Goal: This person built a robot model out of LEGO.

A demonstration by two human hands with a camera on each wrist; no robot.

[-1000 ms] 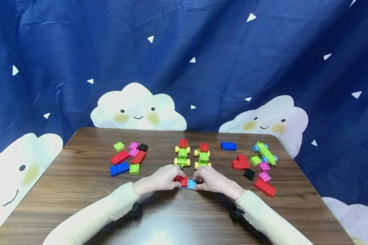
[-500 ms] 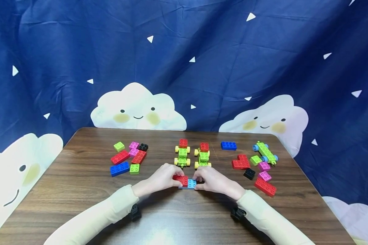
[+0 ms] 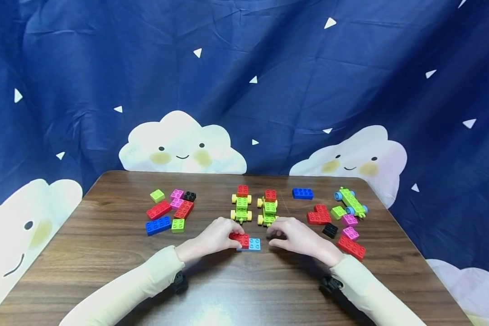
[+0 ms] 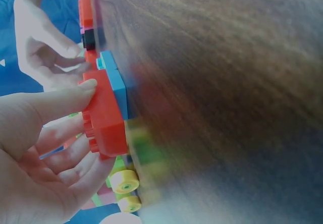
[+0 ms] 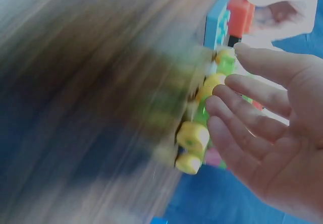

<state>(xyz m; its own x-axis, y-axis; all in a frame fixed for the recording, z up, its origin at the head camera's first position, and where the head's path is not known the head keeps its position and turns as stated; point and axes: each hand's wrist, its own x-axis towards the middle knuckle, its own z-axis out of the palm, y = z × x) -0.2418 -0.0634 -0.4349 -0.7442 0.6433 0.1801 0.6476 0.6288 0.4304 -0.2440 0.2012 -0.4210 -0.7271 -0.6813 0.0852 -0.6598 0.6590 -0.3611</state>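
My left hand [image 3: 217, 237] pinches a red brick [image 4: 105, 118] between thumb and fingers, at the near middle of the table. Under that brick and sticking out to its right lies a light-blue studded piece [image 3: 254, 244]; its left part is covered by the red brick. Apart from both, just to the right, is my right hand [image 3: 295, 235], its fingers loosely bent with nothing between them. In the right wrist view its palm and fingers [image 5: 252, 98] are spread. Behind the hands stand two lime-green car bases [image 3: 242, 209] with yellow wheels [image 5: 193, 135], each bearing a red brick.
Loose red, pink, lime, black and blue bricks [image 3: 158, 225] lie on the left of the brown table [image 3: 212, 290]. On the right are more bricks [image 3: 351, 247] and a lime car base with blue wheels [image 3: 350, 202]. A blue brick [image 3: 303, 194] lies near the back edge.
My right hand has let go of the light-blue piece and drawn away to the right. The left hand keeps its hold on the red brick in the same place.
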